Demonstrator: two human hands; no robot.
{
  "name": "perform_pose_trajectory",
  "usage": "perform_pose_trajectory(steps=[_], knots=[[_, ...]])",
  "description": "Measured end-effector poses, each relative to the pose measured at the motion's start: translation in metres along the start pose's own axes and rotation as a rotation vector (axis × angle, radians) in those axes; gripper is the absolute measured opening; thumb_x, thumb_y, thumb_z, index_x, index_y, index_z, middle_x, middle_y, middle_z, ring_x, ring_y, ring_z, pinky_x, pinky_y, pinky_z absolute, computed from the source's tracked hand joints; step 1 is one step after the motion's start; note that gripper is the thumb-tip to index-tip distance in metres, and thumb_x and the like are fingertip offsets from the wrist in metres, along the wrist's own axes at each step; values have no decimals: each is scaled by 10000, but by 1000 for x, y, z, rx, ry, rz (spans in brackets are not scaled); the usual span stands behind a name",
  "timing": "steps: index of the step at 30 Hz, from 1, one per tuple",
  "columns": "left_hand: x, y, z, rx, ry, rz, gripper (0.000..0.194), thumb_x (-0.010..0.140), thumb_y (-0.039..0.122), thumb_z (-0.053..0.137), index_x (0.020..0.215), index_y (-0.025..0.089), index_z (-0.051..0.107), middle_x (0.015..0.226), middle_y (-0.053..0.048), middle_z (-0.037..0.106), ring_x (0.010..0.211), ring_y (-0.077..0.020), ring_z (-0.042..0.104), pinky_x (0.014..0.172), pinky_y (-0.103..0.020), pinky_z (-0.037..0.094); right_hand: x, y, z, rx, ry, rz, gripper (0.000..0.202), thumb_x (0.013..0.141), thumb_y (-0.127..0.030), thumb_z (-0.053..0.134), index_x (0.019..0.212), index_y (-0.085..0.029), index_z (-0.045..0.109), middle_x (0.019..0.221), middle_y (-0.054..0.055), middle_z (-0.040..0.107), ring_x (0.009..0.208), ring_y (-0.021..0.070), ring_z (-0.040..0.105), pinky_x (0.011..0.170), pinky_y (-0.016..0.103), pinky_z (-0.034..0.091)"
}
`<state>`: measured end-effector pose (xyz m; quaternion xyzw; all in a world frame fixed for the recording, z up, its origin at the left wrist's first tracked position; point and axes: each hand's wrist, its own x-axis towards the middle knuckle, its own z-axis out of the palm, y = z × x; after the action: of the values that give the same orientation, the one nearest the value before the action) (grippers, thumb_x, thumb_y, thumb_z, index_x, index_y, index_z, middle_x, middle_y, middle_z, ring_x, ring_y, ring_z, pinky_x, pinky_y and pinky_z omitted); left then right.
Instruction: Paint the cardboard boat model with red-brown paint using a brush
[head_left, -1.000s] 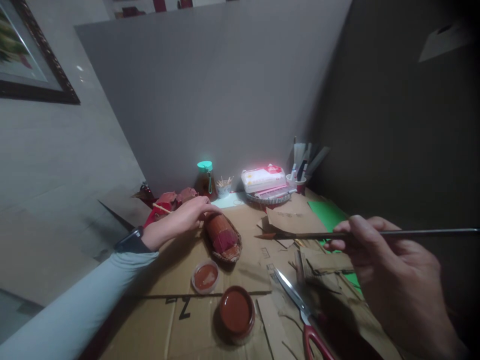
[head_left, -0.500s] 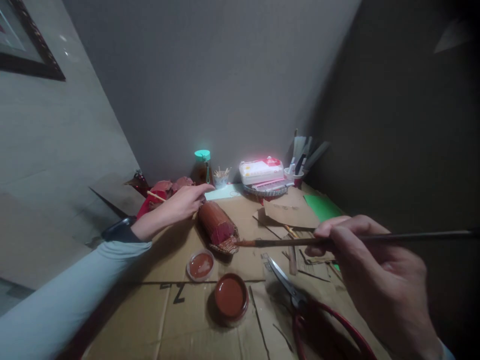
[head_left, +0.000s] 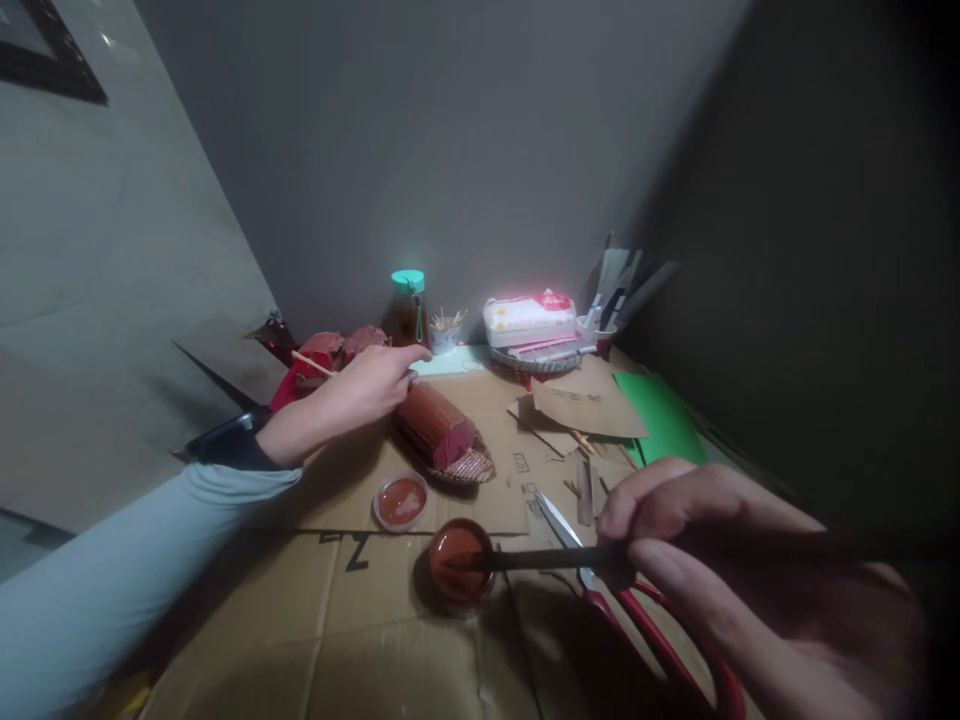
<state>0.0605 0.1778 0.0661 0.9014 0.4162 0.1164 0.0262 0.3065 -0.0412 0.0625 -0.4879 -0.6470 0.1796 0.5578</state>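
Observation:
My right hand [head_left: 720,570] pinches a dark-handled paintbrush [head_left: 540,558]. The brush's bristles are over the small round pot of reddish-brown paint [head_left: 450,590] and look dipped in it. At the far end of a boat-shaped cardboard model [head_left: 435,420] is my left hand [head_left: 367,385], closed on it, with one digit stretched out; the other fingertips are partly hidden. The model has a rounded brown roof, a magenta end face and a ridged, pointed front. Between model and pot lies a lid [head_left: 401,502] smeared with the same paint.
Red-handled scissors [head_left: 592,590] lie open beneath my right hand. Cardboard scraps [head_left: 585,400] and a green sheet [head_left: 660,415] are on the right. Along the wall stand a teal-lidded bottle [head_left: 407,305], a cup of sticks [head_left: 446,332] and a tissue pack [head_left: 529,318].
My right hand has brought the brush from the model's front end toward me, down to the paint pot. My left hand stays at the model, whose front has swung slightly to the right.

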Motion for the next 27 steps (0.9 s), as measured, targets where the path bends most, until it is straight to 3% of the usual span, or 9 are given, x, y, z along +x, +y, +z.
perform_pose_trajectory(steps=[7,14,21,27], knots=[[-7,8,-3,14,2,-19,341,913,174,435,1182,170,645,1097,-119,723,971,-234,682,851,-359,500,-3,0,4,-18,-10,-11,171,900,-325,704,743,-264,673,798,9,685,719,188,663,629,249,539],[-8,12,-4,13,4,-21,318,932,183,435,1167,176,649,1054,-114,730,943,-232,687,836,-354,501,-7,1,16,22,151,164,210,860,-397,744,709,-277,659,753,-2,659,745,195,655,598,251,507],[-9,11,1,40,22,-15,290,931,190,440,1120,171,658,1019,-108,732,931,-231,685,834,-352,506,-8,-1,25,82,108,224,260,862,-384,733,666,-249,629,700,-7,653,655,166,644,561,226,498],[-9,10,3,45,24,-14,303,945,213,423,1142,161,648,1010,-120,728,913,-239,688,827,-368,507,-3,4,26,267,62,271,280,891,-376,738,715,-210,598,661,-16,641,442,118,610,439,195,520]])
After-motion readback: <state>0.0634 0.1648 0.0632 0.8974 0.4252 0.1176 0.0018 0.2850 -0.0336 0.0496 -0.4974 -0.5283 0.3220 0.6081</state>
